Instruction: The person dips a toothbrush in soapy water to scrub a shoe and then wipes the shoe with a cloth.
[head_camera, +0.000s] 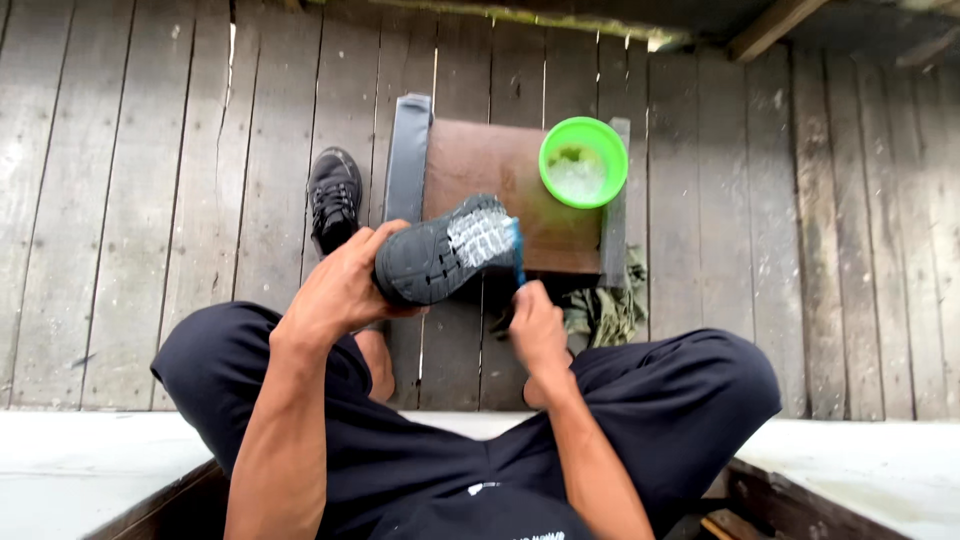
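Observation:
My left hand (340, 290) grips a black shoe (435, 262) by its heel, sole turned up. White suds cover the toe end of the sole. My right hand (535, 325) holds a blue brush (517, 250) against that soapy toe. Both hands are above my knees, over a low brown stool (490, 165). A green bowl (584, 162) with foamy water stands on the stool's right side.
A second black shoe (334, 198) lies on the wooden plank floor (150, 200) left of the stool. A crumpled green cloth (605, 305) sits below the stool's right corner. I sit on a pale ledge (80, 460), legs in dark trousers spread apart.

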